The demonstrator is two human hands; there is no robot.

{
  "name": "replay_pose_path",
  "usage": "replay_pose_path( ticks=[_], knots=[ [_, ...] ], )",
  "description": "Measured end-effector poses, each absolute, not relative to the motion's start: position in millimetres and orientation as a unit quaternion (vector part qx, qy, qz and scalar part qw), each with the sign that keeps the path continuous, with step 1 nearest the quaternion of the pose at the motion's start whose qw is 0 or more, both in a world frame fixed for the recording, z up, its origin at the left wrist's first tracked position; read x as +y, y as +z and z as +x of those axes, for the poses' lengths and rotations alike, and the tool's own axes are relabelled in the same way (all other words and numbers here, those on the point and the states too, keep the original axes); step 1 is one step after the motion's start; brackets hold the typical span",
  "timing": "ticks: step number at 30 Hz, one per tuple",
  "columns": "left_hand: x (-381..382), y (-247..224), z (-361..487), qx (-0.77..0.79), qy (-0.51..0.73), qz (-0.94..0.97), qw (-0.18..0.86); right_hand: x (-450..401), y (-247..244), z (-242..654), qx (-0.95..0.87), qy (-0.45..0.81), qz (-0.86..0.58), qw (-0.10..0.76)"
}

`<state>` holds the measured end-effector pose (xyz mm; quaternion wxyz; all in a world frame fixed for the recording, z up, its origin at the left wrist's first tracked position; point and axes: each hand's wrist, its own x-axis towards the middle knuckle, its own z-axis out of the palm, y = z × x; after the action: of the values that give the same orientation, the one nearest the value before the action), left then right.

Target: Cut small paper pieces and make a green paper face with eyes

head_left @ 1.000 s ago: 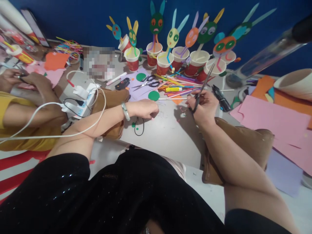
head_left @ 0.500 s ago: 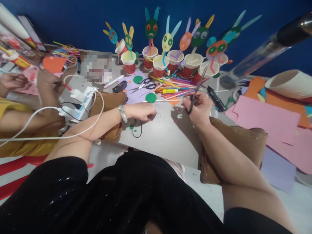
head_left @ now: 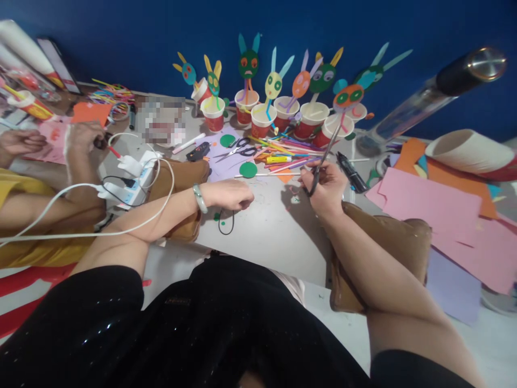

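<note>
My right hand (head_left: 325,188) is closed round a pair of dark scissors (head_left: 325,153), whose blades point up toward the cups. My left hand (head_left: 234,195), with a bangle on the wrist, rests low over the grey table (head_left: 278,231), its fingers curled; anything inside them is hidden. Just beyond it lie a green paper circle (head_left: 247,170) and a thin white stick (head_left: 269,174). A second pair of scissors (head_left: 238,150) lies on purple paper (head_left: 216,167). A black elastic loop (head_left: 226,222) is on the table below my left hand.
Paper cups (head_left: 264,119) with paper rabbit faces line the blue wall. A tall bottle (head_left: 416,102) and pink paper (head_left: 432,205) are right. Left are a power strip (head_left: 141,180), white cables and another person's hands (head_left: 84,137).
The view has shifted slightly, so the cups sit lower in it. My left hand has lowered slightly, fingers still curled. My right hand still holds the scissors. The other person's hand has moved a little.
</note>
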<state>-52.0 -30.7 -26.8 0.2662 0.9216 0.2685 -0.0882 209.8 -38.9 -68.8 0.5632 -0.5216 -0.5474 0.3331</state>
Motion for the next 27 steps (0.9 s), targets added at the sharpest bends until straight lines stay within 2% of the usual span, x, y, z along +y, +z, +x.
replay_pose_path(
  ticks=[7, 13, 19, 22, 27],
  knots=[
    [-23.0, -18.3, -61.2, 0.326, -0.126, 0.905, 0.243, -37.9, -67.0, 210.3, -0.544, 0.298, -0.517, 0.589],
    [-21.7, -20.8, -58.3, 0.361, -0.129, 0.892, 0.239, -42.6, -38.1, 217.6, -0.520, 0.258, -0.498, 0.644],
    [-21.1, -18.9, -50.6, 0.375, -0.159, 0.888, 0.215, -77.0, -6.8, 245.5, -0.610, 0.155, -0.486, 0.606],
    [-23.9, -14.6, -45.9, 0.370, -0.170, 0.894, 0.188, -103.5, -1.8, 258.6, -0.696, 0.070, -0.502, 0.509],
    [-18.0, -9.7, -49.7, 0.392, -0.172, 0.886, 0.177, -138.9, -8.6, 276.8, -0.828, 0.016, -0.497, 0.259]
  ],
)
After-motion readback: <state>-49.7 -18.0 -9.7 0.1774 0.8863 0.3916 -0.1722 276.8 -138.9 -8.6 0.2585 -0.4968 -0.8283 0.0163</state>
